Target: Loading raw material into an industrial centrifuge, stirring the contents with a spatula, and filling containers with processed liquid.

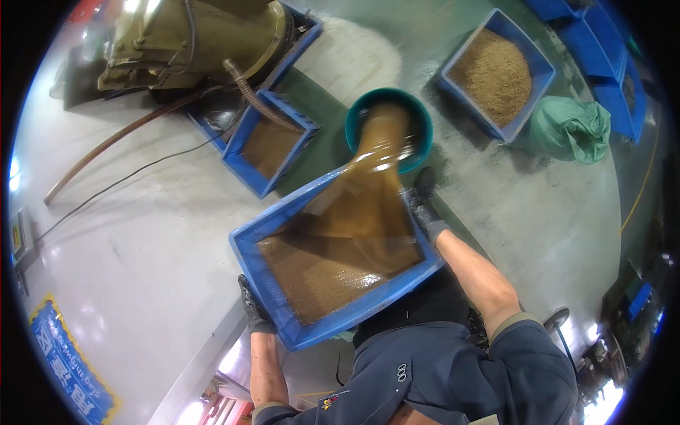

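Observation:
Between my hands is a blue plastic tub [358, 310], tilted so that its far corner hangs over a round teal bucket [426, 152]. Brown murky water [386, 159] streams from that corner into the bucket. Wet brown, sand-like sediment [312, 276] covers part of the tub's bottom. My left hand [253, 306], in a dark glove, grips the near left side of the tub. On the far right side, my right hand [427, 214], also in a dark glove, holds the tub's wall. The right fingers on the far side are partly hidden.
A smaller blue bin [258, 188] with brown water stands left of the bucket, under a ribbed hose [244, 88] from a large olive-coloured drum machine [198, 42]. At far right are a blue bin of tan grains [496, 78] and a green sack [567, 131].

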### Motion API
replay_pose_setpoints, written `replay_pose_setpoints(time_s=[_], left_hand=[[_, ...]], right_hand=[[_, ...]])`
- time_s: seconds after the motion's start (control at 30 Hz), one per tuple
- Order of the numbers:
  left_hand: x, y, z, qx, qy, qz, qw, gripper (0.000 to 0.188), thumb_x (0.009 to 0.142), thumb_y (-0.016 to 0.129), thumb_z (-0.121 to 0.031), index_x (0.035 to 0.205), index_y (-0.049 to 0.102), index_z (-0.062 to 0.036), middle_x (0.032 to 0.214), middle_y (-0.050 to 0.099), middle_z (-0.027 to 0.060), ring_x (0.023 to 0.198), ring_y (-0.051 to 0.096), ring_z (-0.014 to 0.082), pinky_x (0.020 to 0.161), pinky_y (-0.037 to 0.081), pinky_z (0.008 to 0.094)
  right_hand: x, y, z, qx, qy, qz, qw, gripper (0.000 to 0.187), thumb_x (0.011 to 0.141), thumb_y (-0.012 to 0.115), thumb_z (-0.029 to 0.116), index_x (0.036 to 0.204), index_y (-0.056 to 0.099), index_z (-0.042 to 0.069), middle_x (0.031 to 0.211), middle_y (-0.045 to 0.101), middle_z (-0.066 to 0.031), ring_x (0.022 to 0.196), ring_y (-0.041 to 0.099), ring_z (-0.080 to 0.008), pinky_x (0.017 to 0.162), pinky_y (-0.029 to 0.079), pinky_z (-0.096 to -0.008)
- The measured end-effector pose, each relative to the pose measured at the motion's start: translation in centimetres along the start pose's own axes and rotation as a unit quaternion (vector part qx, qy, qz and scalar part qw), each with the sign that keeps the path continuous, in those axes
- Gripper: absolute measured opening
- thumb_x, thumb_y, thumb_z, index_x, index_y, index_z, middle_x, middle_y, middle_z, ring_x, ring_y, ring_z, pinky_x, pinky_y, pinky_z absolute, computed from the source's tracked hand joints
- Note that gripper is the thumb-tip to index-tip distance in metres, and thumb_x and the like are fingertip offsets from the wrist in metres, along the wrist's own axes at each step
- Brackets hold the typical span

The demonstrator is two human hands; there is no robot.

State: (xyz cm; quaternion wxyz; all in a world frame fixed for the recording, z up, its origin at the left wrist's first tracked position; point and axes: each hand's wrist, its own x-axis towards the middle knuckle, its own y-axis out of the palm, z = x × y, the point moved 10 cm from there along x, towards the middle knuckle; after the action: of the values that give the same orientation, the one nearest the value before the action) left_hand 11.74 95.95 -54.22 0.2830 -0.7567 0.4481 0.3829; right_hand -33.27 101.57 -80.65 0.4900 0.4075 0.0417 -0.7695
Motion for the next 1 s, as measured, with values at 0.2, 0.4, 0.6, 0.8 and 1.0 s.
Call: replay_pose_setpoints(time_s=[0.2,0.4,0.6,0.8,1.0], left_hand=[[-0.8,0.8,-0.9,0.03,-0.01,-0.019,0.999,0.067,0.091,0.042,-0.06,0.131,0.05,-0.0073,0.121,0.059,0.0107,0.105,0.057,0.0257,0.096,0.046,0.0377],[0.8,1.5,-1.3,0.071,-0.012,0.01,0.997,0.065,0.093,0.041,-0.057,0.13,0.05,-0.0043,0.121,0.059,0.0132,0.105,0.057,0.0269,0.096,0.046,0.0381],[0.4,1.6,-2.4,0.068,0.004,0.015,0.998,0.057,0.093,0.045,-0.054,0.121,0.057,-0.0052,0.112,0.062,0.0127,0.096,0.059,0.0242,0.087,0.049,0.036],[1.9,2.1,-3.2,0.096,0.015,0.041,0.994,0.056,0.095,0.043,-0.051,0.125,0.054,-0.0048,0.117,0.061,0.0129,0.101,0.059,0.0246,0.092,0.048,0.0372],[2.3,2.5,-4.1,0.118,0.005,0.03,0.993,0.058,0.095,0.04,-0.052,0.123,0.055,-0.0039,0.117,0.062,0.0136,0.101,0.059,0.0254,0.092,0.047,0.0366]], right_hand=[[2.3,-1.3,-3.5,-0.208,-0.039,-0.003,0.977,0.046,0.099,0.042,0.035,0.129,0.05,0.0,0.116,0.057,-0.0151,0.111,0.052,-0.0218,0.094,0.041,-0.0327],[3.7,-2.2,-3.3,-0.014,-0.091,0.02,0.996,0.047,0.1,0.038,0.029,0.136,0.039,-0.002,0.127,0.05,-0.016,0.115,0.049,-0.0225,0.098,0.04,-0.0302],[-0.8,7.8,3.3,0.876,0.27,0.128,0.38,0.057,0.072,0.082,0.015,0.122,0.057,0.003,0.12,0.062,-0.0106,0.114,0.054,-0.025,0.098,0.044,-0.0402],[-0.3,6.8,5.5,0.931,0.292,0.18,0.125,0.054,0.073,0.08,0.014,0.121,0.058,0.004,0.121,0.062,-0.0096,0.115,0.054,-0.0246,0.098,0.044,-0.0407],[2.6,5.4,-0.1,0.929,0.316,0.125,0.146,0.051,0.075,0.078,0.012,0.121,0.059,0.005,0.121,0.062,-0.009,0.115,0.054,-0.0263,0.101,0.042,-0.042]])
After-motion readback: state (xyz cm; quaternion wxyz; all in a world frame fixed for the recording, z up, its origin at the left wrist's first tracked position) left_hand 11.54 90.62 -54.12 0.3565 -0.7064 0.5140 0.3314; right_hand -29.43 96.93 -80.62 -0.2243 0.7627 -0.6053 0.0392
